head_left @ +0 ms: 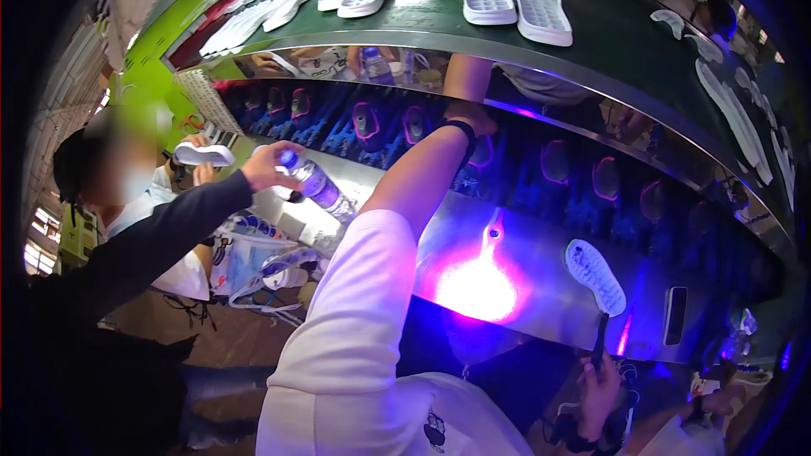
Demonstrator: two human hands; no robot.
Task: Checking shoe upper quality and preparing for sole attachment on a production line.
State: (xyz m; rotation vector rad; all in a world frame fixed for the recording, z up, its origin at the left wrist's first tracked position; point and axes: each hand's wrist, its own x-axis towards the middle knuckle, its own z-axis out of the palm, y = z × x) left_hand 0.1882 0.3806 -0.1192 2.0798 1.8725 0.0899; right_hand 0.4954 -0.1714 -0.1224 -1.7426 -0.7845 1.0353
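My left arm, in a white sleeve, reaches forward across the metal bench. My left hand (476,117), past a black wristband, is under the conveyor's edge beside the dark rack; its fingers are too dim to make out. At the lower right, my right hand (598,390) is closed round a slim black-handled tool (601,339). The tool's far end meets the near end of a white shoe sole (595,275) with a patterned face. Whether the sole rests on the bench or is held up by the tool, I cannot tell.
White soles (543,10) lie along the green conveyor (422,10). Below it, a rack (365,122) holds several pink-edged pieces. A purple-white glow (477,287) lights the bench near a phone (674,316). At left, a dark-sleeved co-worker's hand holds a bottle (319,187); another person holds a sole (204,154).
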